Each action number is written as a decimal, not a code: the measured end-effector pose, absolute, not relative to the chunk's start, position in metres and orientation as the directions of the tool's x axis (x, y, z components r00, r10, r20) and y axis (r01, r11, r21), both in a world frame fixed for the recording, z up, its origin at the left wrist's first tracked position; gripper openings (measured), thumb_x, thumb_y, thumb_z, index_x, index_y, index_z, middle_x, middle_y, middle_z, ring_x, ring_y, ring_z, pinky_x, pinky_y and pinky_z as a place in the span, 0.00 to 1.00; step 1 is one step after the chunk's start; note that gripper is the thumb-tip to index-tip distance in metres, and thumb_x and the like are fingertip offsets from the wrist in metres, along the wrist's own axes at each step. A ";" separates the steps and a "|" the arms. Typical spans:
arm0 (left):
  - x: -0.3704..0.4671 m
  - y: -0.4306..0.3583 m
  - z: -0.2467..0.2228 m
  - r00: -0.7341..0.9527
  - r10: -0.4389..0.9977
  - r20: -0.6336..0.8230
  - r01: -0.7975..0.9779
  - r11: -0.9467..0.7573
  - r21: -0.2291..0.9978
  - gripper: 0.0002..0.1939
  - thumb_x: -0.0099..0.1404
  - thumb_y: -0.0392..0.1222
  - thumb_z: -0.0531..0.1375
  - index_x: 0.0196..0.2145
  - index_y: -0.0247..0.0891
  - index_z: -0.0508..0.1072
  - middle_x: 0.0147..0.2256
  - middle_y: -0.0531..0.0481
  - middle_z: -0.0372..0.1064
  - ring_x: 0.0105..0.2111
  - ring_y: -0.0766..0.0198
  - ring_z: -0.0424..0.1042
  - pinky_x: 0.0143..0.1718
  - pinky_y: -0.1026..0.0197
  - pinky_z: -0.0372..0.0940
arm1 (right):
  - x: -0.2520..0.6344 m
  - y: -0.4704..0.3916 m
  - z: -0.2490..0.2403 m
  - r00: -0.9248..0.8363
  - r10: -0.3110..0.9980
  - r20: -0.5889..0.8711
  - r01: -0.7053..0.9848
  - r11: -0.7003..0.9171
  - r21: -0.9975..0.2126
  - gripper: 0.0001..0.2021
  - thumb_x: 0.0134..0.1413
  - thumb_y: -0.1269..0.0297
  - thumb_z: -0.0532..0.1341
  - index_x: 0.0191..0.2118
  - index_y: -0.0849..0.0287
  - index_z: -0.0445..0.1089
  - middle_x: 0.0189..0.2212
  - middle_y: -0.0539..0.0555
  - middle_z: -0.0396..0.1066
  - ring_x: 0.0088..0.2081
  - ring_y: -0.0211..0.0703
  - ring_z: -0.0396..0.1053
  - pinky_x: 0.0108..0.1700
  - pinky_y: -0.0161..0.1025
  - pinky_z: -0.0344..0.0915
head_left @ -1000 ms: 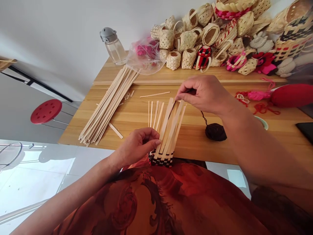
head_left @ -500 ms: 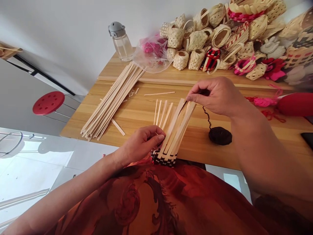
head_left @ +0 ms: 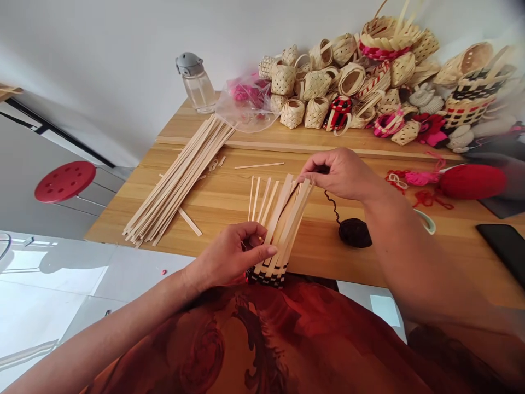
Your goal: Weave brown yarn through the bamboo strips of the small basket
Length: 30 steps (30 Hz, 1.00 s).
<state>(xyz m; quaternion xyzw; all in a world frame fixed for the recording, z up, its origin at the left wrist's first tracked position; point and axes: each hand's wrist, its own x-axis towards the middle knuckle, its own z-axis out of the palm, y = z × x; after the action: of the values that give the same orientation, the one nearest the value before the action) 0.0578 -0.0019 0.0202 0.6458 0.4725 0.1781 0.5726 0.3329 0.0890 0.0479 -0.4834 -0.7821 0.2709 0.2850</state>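
Observation:
A small half-woven basket [head_left: 267, 278] with a black-and-pale checked base rests at my lap, at the table's edge. Its tall pale wood strips [head_left: 286, 219] stand upright and lean a little right. My left hand [head_left: 238, 253] is closed on the strips just above the woven part, its thumb lying across their front. Near the strip tops, my right hand [head_left: 334, 174] pinches dark yarn [head_left: 290, 196], which slants down among the strips. From below that hand a loose strand runs to a dark yarn ball [head_left: 355, 232] on the table.
A bundle of long wood strips [head_left: 180, 183] lies on the left of the table [head_left: 221, 205]. Behind are a bottle [head_left: 197, 85], a plastic bag [head_left: 246, 106] and many small woven baskets [head_left: 315, 82]. Red yarn [head_left: 473, 181] and a black phone [head_left: 502, 249] lie right. A red stool [head_left: 65, 181] stands left.
The view has swung slightly, so the scene sits further left and lower. My left thumb has moved rightward across the strips. My right hand still pinches the yarn near the strip tops.

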 end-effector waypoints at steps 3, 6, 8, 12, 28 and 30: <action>0.062 -0.001 0.023 0.494 0.795 -0.351 0.464 0.100 0.880 0.18 0.59 0.51 0.66 0.24 0.38 0.65 0.20 0.60 0.52 0.22 0.71 0.51 0.23 0.66 0.48 | 0.334 0.090 0.048 -0.374 0.911 0.176 0.593 0.380 -0.710 0.10 0.54 0.57 0.68 0.31 0.60 0.79 0.24 0.49 0.74 0.24 0.35 0.63 0.29 0.37 0.56; 0.066 -0.001 0.026 0.490 0.792 -0.365 0.495 0.092 0.864 0.20 0.58 0.51 0.66 0.22 0.38 0.62 0.19 0.61 0.52 0.22 0.71 0.50 0.23 0.65 0.47 | 0.332 0.093 0.047 -0.371 0.910 0.187 0.556 0.379 -0.740 0.11 0.53 0.56 0.69 0.30 0.59 0.78 0.23 0.48 0.73 0.24 0.35 0.61 0.28 0.37 0.55; 0.066 0.000 0.028 0.487 0.792 -0.367 0.517 0.077 0.853 0.20 0.57 0.50 0.66 0.21 0.39 0.61 0.19 0.60 0.53 0.22 0.70 0.52 0.23 0.65 0.48 | 0.330 0.094 0.047 -0.360 0.910 0.207 0.529 0.382 -0.758 0.11 0.53 0.56 0.69 0.30 0.59 0.78 0.23 0.48 0.72 0.24 0.35 0.61 0.27 0.37 0.55; 0.065 0.000 0.029 0.486 0.790 -0.373 0.545 0.060 0.836 0.19 0.57 0.51 0.65 0.21 0.39 0.62 0.20 0.59 0.54 0.23 0.69 0.53 0.24 0.65 0.49 | 0.328 0.093 0.048 -0.358 0.906 0.227 0.528 0.397 -0.751 0.10 0.53 0.58 0.69 0.29 0.59 0.77 0.22 0.48 0.71 0.23 0.34 0.60 0.27 0.36 0.55; 0.060 -0.002 0.027 0.466 0.795 -0.387 0.557 0.076 0.827 0.17 0.61 0.51 0.64 0.23 0.38 0.65 0.22 0.58 0.57 0.24 0.68 0.57 0.25 0.64 0.52 | 0.329 0.060 0.094 -0.363 0.879 0.309 0.633 0.476 -0.610 0.09 0.55 0.59 0.69 0.28 0.56 0.77 0.22 0.49 0.71 0.23 0.37 0.61 0.26 0.40 0.55; 0.055 -0.001 0.023 0.467 0.795 -0.387 0.528 0.100 0.843 0.18 0.62 0.52 0.64 0.24 0.37 0.66 0.22 0.58 0.58 0.24 0.68 0.58 0.25 0.64 0.52 | 0.334 0.044 0.091 -0.340 0.903 0.263 0.637 0.427 -0.642 0.08 0.55 0.59 0.69 0.28 0.55 0.78 0.20 0.49 0.71 0.21 0.36 0.59 0.24 0.40 0.53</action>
<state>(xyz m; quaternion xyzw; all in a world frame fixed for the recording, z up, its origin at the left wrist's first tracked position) 0.0549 -0.0011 0.0226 0.6597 0.5017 0.1222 0.5461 0.3342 0.0437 0.0912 -0.4884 -0.7885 0.2196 0.3026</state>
